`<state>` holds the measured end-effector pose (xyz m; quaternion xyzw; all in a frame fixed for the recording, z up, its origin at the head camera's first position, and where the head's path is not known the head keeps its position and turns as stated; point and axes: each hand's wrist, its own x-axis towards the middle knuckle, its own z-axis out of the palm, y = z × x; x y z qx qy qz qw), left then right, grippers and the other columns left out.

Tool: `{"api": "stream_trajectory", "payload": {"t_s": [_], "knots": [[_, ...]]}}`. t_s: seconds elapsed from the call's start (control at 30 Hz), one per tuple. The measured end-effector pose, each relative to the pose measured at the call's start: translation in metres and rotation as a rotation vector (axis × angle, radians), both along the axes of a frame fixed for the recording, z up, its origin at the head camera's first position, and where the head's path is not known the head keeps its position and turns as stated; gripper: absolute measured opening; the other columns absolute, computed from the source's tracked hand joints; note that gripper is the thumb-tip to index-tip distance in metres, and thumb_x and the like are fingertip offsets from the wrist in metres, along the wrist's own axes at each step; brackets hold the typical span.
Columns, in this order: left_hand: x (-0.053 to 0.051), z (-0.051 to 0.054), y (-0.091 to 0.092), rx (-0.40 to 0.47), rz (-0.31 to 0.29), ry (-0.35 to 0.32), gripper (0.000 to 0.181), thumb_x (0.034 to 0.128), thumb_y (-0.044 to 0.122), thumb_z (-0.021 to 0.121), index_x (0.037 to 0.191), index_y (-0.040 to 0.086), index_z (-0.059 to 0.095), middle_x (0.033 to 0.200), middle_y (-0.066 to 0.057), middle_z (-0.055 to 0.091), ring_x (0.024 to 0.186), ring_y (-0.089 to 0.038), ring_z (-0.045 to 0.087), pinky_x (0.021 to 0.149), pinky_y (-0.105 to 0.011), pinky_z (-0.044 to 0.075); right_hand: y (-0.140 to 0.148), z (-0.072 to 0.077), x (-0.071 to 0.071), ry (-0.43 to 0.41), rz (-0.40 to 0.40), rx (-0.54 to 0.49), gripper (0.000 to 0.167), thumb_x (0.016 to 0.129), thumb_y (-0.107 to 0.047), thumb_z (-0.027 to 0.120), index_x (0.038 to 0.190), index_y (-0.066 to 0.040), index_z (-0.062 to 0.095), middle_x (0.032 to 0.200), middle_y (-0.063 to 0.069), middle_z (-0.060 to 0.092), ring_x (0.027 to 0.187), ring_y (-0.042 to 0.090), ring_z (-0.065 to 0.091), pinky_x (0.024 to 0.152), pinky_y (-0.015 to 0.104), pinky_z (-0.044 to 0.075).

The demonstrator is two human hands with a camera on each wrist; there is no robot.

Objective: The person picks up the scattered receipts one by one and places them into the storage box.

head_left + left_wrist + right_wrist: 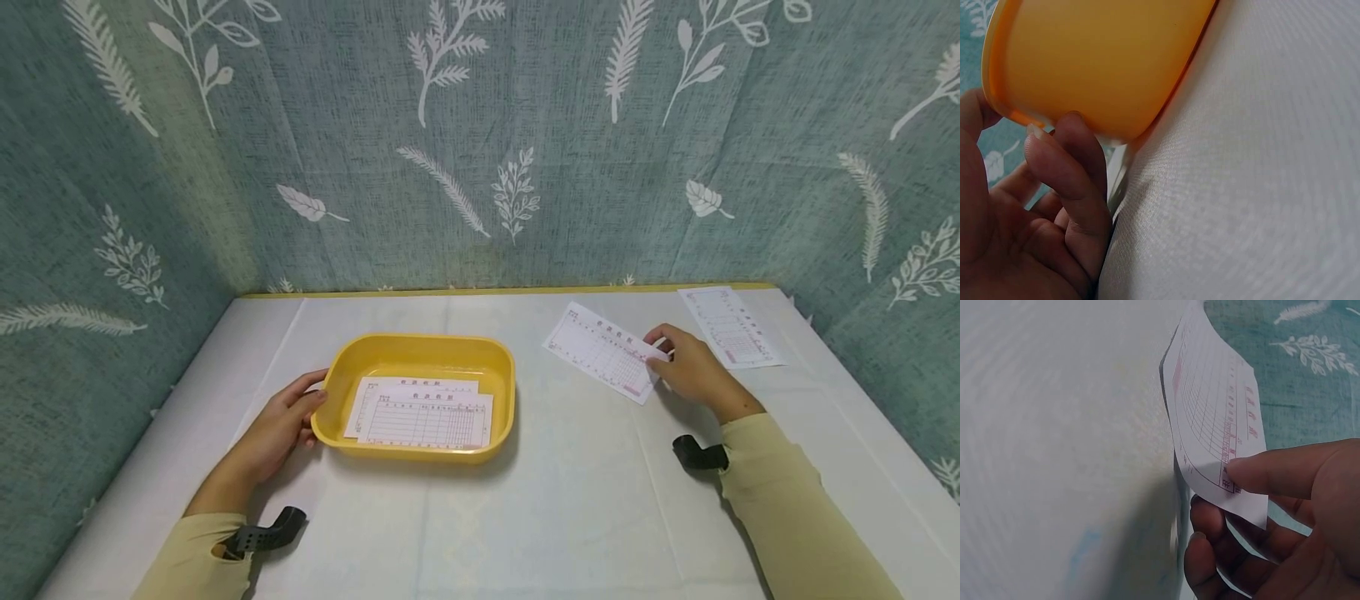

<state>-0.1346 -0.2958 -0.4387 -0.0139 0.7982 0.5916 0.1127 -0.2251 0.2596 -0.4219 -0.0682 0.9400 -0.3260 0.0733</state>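
Right hand (1332, 509) with red-printed slip (1210, 412)

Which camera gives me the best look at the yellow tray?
The head view: it shows the yellow tray almost whole from above, with paper slips lying inside. The left wrist view catches only part of its outer side and rim, close up; the right wrist view shows none.

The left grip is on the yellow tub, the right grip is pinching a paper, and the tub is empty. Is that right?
Not quite: the yellow tub isn't empty. The head view shows a front paper overlapping a back paper inside. The rest is right: left grip on the tub, right grip pinching another paper.
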Motion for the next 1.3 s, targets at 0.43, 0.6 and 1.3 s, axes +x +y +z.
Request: {"api": "stream_trajectory", "payload": {"t_s": [0.43,0.6,1.3], "knots": [[0.001,0.000,0.001,0.000,0.005,-0.008,0.057,0.1070,0.035,0.043,0.154,0.007,0.028,0.093,0.008,0.063,0.063,-0.007,0.054,0.054,-0.021,0.049,-0.004,0.000,0.003,0.024,0.005,-0.055,0.026,0.100,-0.004,0.048,0.125,-0.002,0.053,0.116,0.027,0.060,0.089,0.030,0.060,0.063,0.030,0.050],[0.001,0.000,0.001,-0.007,0.010,-0.006,0.057,0.1069,0.035,0.044,0.154,0.007,0.028,0.092,0.008,0.062,0.062,-0.007,0.053,0.054,-0.021,0.049,-0.004,-0.001,0.002,0.037,0.007,-0.082,0.027,0.100,-0.003,0.046,0.126,-0.001,0.053,0.114,0.027,0.060,0.081,0.026,0.060,0.060,0.031,0.050],[0.002,-0.001,0.002,-0.013,0.010,-0.003,0.057,0.1071,0.035,0.043,0.154,0.007,0.027,0.091,0.008,0.062,0.062,-0.006,0.053,0.054,-0.020,0.049,-0.014,0.015,0.007,0.129,-0.038,-0.140,0.027,0.100,-0.004,0.046,0.124,-0.001,0.057,0.108,0.024,0.065,0.079,0.025,0.058,0.066,0.030,0.050]]}}
